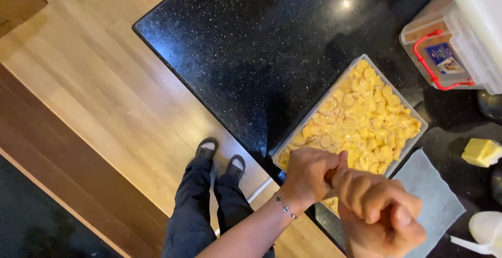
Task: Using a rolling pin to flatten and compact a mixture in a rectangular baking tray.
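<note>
A: What fills my view?

B: A black speckled counter (251, 43) across the upper middle, and on it, right of centre, a grey tray (314, 112) of sliced potatoes in yellow sauce (366, 117).

A: And my hands?

B: Low in the frame, over the tray's near corner. The left hand (308, 174) and right hand (379, 211) are both clenched around something brownish (330, 175); I can't make out what it is.

A: Top right?

B: A clear tub with a red handle (436, 54), cut off.

Your left hand (308, 174) and right hand (379, 211) are clenched together over the near end of 1 grey tray (361, 59) of yellow sliced food (366, 117) on the black counter (251, 43).
</note>
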